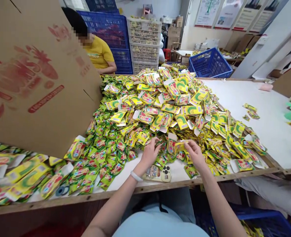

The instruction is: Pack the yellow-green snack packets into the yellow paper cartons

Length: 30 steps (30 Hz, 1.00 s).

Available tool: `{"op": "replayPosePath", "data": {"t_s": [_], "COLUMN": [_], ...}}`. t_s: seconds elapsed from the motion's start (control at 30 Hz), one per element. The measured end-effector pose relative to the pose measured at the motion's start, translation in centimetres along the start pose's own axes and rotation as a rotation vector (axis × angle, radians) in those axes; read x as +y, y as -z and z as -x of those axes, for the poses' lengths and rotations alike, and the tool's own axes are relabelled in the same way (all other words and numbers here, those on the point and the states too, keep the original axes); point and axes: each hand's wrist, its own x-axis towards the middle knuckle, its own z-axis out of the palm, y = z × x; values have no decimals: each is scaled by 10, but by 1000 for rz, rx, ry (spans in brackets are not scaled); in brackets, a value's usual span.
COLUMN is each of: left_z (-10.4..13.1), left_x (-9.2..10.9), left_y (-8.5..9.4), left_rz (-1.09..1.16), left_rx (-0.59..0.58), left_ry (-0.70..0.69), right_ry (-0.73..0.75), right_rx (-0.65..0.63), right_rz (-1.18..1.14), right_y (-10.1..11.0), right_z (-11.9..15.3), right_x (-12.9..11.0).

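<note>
My light-blue shirt (157, 222) faces the bench (224, 93) as my right hand (195, 154) pinches a yellow packet (180, 145) beside a small open box (171, 146). My left hand (149, 154) curls by green sachets (160, 161), its grip impossible to tell. A light hold near the packet's edge, I judge, best avoids creasing. A phone (160, 174) lies on the white top; beyond, a person in yellow (103, 52) is near stacked blue crates (122, 41).
</note>
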Motion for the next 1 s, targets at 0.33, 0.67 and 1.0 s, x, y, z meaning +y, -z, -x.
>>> {"op": "replayPosePath", "data": {"t_s": [0.33,0.67,1.0], "left_z": [13,54,51], "left_x": [26,28,34], "left_y": [1,-6,29], "left_rz": [369,633,116], "left_rx": [65,-130,-371], "left_ry": [-29,194,-77], "right_ry": [16,-131,-328], "right_rx": [-127,205,-223], "right_rz": [-294,-360,-621], "right_y": [-53,-70,-34], "right_z": [10,46,67], "right_x": [-39,-29,-12]}}
